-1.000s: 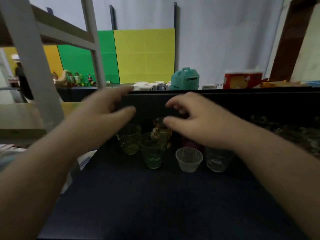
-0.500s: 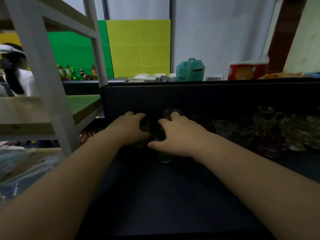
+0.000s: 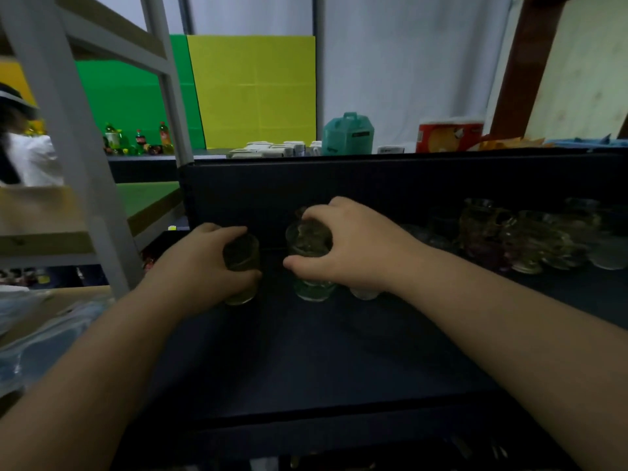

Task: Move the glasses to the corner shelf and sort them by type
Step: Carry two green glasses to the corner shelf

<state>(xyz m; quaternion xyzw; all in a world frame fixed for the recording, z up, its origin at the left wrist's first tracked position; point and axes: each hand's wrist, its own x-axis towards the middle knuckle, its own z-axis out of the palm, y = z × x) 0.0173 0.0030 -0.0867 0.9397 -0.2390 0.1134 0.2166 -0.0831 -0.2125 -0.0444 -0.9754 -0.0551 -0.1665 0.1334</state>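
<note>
Glass cluster (image 3: 530, 239) at 3 o'clock still unsorted; left hand (image 3: 200, 263) grips yellowish glass (image 3: 242, 263), right hand (image 3: 346, 246) grips green glass (image 3: 311, 266); move barely begun.

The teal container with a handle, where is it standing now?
In the head view, the teal container stands beyond the dark shelf wall, just right of centre, between small white boxes and a red package.

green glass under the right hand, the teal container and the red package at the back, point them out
green glass (image 3: 314, 289), head view, lower wall below the right hand (image 3: 346, 246)
teal container (image 3: 347, 134), head view, front face
red package (image 3: 448, 137), head view, printed front
</note>
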